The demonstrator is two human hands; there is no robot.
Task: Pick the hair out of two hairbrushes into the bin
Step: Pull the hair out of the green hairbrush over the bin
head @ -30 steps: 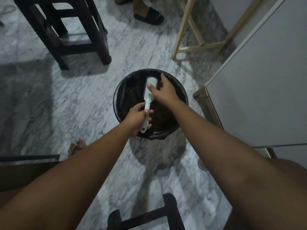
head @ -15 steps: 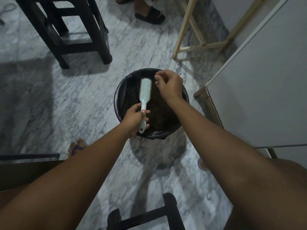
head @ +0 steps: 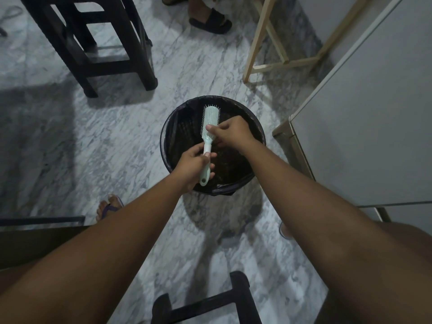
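Head view, looking down. Left hand (head: 193, 165) wraps the handle of a mint-green hairbrush (head: 210, 116), held bristles-up over a black-lined bin (head: 164, 146) on the marble floor (head: 105, 141). Right hand (head: 231, 132): fingers curled, thumb pressed at the base of the bristle pad, pinching there. Hair between the fingertips too fine to make out. Dark stool (head: 109, 67) stands beyond the bin.

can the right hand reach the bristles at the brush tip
Probably yes: the right hand is at the hairbrush head's lower end, nothing covers the tip, and the left hand grips only the handle.
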